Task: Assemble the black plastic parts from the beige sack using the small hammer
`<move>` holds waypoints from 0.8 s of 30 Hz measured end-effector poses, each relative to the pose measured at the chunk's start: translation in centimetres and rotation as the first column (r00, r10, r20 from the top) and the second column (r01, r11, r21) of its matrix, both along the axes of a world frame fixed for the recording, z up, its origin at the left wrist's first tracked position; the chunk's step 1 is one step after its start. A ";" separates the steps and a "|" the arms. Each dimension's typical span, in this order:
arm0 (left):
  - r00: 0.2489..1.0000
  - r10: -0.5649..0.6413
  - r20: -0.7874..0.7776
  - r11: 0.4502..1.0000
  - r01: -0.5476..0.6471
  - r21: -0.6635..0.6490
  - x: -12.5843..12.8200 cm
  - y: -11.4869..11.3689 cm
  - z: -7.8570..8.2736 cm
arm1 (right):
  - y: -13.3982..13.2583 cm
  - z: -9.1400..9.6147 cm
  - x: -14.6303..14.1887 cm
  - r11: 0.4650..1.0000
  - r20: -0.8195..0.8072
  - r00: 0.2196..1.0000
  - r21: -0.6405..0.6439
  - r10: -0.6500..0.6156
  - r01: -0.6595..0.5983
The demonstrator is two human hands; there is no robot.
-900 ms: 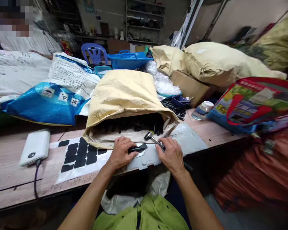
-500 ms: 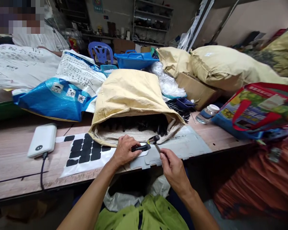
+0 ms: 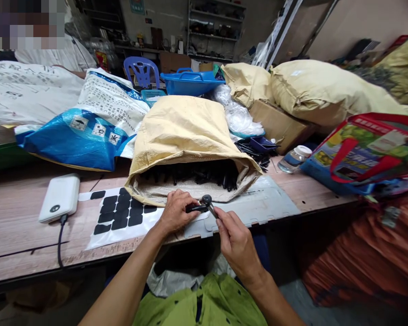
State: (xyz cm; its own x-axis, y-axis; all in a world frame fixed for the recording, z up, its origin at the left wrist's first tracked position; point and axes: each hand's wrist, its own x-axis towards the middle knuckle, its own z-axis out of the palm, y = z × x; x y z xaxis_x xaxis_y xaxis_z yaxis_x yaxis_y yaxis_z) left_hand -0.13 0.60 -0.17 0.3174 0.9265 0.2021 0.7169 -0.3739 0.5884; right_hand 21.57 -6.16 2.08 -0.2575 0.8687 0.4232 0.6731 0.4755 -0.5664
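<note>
Fingers of the left hand curl down over a slim black plastic piece, pinning it flat on a pale grey sheet with notched edges at the near edge of the table. Just to the right, the right hand closes around the thin metal handle of a small hammer, whose dark rounded head sits right over the far end of the black piece; whether it touches cannot be told. Beyond the hands lies a tan woven sack, its mouth open toward the person and showing many dark, narrow parts inside. Left of the hands, a white backing sheet carries rows of matte black rounded-square pads, and further left rests a smooth white power bank with a dark cable hanging over the edge. The table is worn, pale wood-grain board. Far left sit a glossy blue-and-white printed bag; at the right, a clear bottle with a white cap and a bright red-trimmed printed bag. Stuffed tan sacks, a blue plastic basin and metal shelving fill the cluttered far room.
</note>
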 end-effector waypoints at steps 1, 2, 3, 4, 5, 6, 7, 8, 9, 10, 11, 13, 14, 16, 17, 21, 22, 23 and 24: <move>1.000 0.000 0.000 1.000 0.000 -0.001 0.0 0.0 0.0 | -0.1 0.0 -0.3 1.000 0.005 1.000 -0.006 0.002 -0.002; 1.000 0.001 0.001 1.000 -0.001 -0.002 0.0 0.0 0.1 | -0.2 0.0 -0.6 1.000 0.016 1.000 -0.015 0.005 -0.004; 1.000 0.003 0.001 1.000 -0.003 -0.003 0.1 0.0 0.1 | -0.3 -0.1 -0.8 1.000 0.027 1.000 -0.026 0.008 -0.008; 1.000 0.006 0.003 1.000 -0.006 -0.004 0.1 0.0 0.1 | -0.3 -0.2 -0.9 0.999 0.033 0.999 -0.037 0.011 -0.010; 1.000 0.008 0.004 1.000 -0.008 -0.005 0.1 0.0 0.1 | -0.3 -0.2 -0.9 0.999 0.032 0.999 -0.044 0.009 -0.008; 1.000 0.010 0.006 1.000 -0.010 -0.006 0.1 0.0 0.1 | -0.2 -0.2 -0.8 0.999 0.024 1.000 -0.045 0.002 -0.001; 1.000 0.010 0.006 1.000 -0.009 -0.009 0.1 0.0 0.1 | 0.1 -0.2 -0.5 0.999 0.012 1.000 -0.037 -0.013 0.013; 1.000 0.008 0.006 1.000 -0.007 -0.013 0.0 0.1 0.0 | 0.4 -0.1 -0.1 0.999 0.003 0.999 -0.023 -0.036 0.036; 1.000 0.002 0.009 1.000 -0.002 -0.019 -0.1 0.1 0.0 | 0.8 0.0 0.4 0.998 0.005 0.998 -0.006 -0.069 0.069; 1.000 -0.007 0.015 1.000 0.007 -0.028 -0.2 0.2 -0.1 | 1.3 0.1 1.1 0.994 0.021 0.994 0.011 -0.106 0.106; 1.000 -0.018 0.026 0.999 0.019 -0.038 -0.3 0.2 -0.1 | 1.9 0.1 1.7 0.989 0.053 0.988 0.027 -0.148 0.147; 0.998 -0.041 0.054 0.997 0.044 -0.060 -0.5 0.3 -0.1 | 3.2 -0.2 3.1 0.975 0.157 0.962 0.055 -0.222 0.216; 0.997 -0.049 0.063 0.996 0.054 -0.070 -0.6 0.3 -0.1 | 3.8 -0.4 3.8 0.970 0.219 0.946 0.077 -0.241 0.229; 0.997 -0.055 0.062 0.995 0.060 -0.081 -0.6 0.3 0.1 | 4.9 -1.1 4.8 0.970 0.338 0.911 0.127 -0.237 0.206; 0.997 -0.055 0.053 0.995 0.059 -0.083 -0.6 0.3 0.2 | 5.3 -1.5 5.1 0.971 0.374 0.898 0.148 -0.230 0.187; 0.999 -0.051 0.019 0.995 0.052 -0.086 -0.5 0.2 0.4 | 5.9 -2.5 5.3 0.967 0.389 0.890 0.185 -0.237 0.176; 0.999 -0.052 0.016 0.995 0.053 -0.088 -0.5 0.2 0.4 | 5.8 -2.6 5.2 0.964 0.382 0.891 0.187 -0.247 0.187; 0.998 -0.053 0.014 0.995 0.054 -0.089 -0.5 0.2 0.5 | 5.7 -2.7 5.1 0.962 0.377 0.890 0.188 -0.256 0.197; 0.998 -0.055 0.012 0.994 0.055 -0.090 -0.5 0.2 0.4 | 5.7 -2.8 5.0 0.960 0.375 0.889 0.190 -0.264 0.205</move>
State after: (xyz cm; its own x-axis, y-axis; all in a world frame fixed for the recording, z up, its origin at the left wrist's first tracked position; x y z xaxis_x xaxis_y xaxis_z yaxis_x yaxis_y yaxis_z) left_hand -0.64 0.79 0.27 0.3668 0.9223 0.1222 0.6908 -0.3579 0.6282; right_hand 26.54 -0.51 -0.68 -0.2243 0.8629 0.4529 0.9280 0.3310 -0.1710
